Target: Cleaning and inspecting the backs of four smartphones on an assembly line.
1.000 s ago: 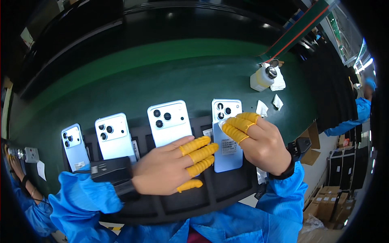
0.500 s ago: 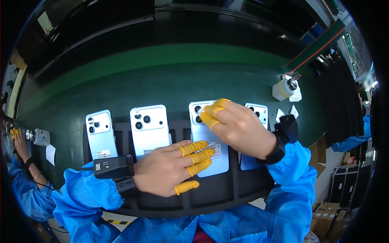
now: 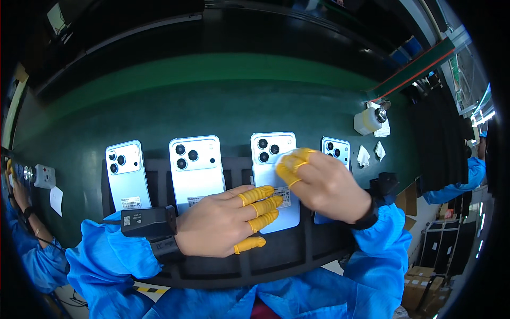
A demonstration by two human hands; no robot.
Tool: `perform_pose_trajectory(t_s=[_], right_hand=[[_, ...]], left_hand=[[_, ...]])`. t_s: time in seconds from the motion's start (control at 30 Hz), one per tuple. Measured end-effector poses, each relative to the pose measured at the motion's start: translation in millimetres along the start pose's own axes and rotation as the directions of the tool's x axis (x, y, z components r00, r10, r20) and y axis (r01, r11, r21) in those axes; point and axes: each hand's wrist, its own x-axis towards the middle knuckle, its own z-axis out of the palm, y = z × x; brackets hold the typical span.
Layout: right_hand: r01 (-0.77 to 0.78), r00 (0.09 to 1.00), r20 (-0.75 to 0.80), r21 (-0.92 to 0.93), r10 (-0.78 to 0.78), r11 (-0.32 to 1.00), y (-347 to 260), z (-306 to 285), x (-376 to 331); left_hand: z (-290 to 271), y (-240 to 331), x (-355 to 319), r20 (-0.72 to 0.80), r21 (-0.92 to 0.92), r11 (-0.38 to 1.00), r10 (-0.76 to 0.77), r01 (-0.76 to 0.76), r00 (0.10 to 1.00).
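Observation:
Four light-blue phones lie backs up on a black tray (image 3: 212,270) with compartments. My left hand (image 3: 218,220), in yellow finger cots, rests with fingers stretched out on the lower half of the third phone (image 3: 279,219). My right hand (image 3: 319,181), also in yellow finger cots, pinches a white wipe (image 3: 287,159) against that phone's back, just right of and below its camera lenses. Most of the wipe is hidden by the fingers. The leftmost phone (image 3: 126,186) and the second phone (image 3: 196,181) lie left of it; the rightmost phone (image 3: 343,147) is partly behind my right hand.
On the green table (image 3: 223,109), a white pump bottle (image 3: 368,121) stands at the far right, with folded white wipes (image 3: 363,156) nearer. At left are another pump bottle (image 3: 44,176), a white paper (image 3: 56,202) and another person's arm (image 3: 26,210). Cardboard boxes (image 3: 422,284) sit at lower right.
My right hand has slid from the camera lenses rightward and down the third phone's back with the wipe. My left hand has stayed nearly in place. The view has shifted slightly.

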Motion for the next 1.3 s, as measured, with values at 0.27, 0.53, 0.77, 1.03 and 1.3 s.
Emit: perform_pose_trajectory(t_s=[0.27,0.53,0.77,1.03,1.3], right_hand=[[0.042,0.988,-0.149,0.065,-0.032,0.997,20,9,24],[-0.16,0.981,-0.144,-0.193,0.134,0.968,41,-14,25],[0.028,0.991,-0.128,-0.025,-0.031,0.999,11,-8,56],[0.229,0.954,-0.215,0.082,-0.208,0.97,-18,43,129],[0.112,0.99,0.073,0.117,-0.121,0.987,-30,7,89]], left_hand=[[4,-1,3,0.006,-0.042,0.999,-0.005,0.005,1.0],[7,0,-1,0.082,-0.049,0.998,-0.022,0.027,0.996],[-29,5,-40,0.102,0.072,0.997,-0.041,0.034,0.994],[-34,-3,-67,0.125,-0.101,0.983,-0.137,0.15,0.983],[-39,-1,-70,0.31,-0.096,0.973,-0.17,0.208,0.936]])
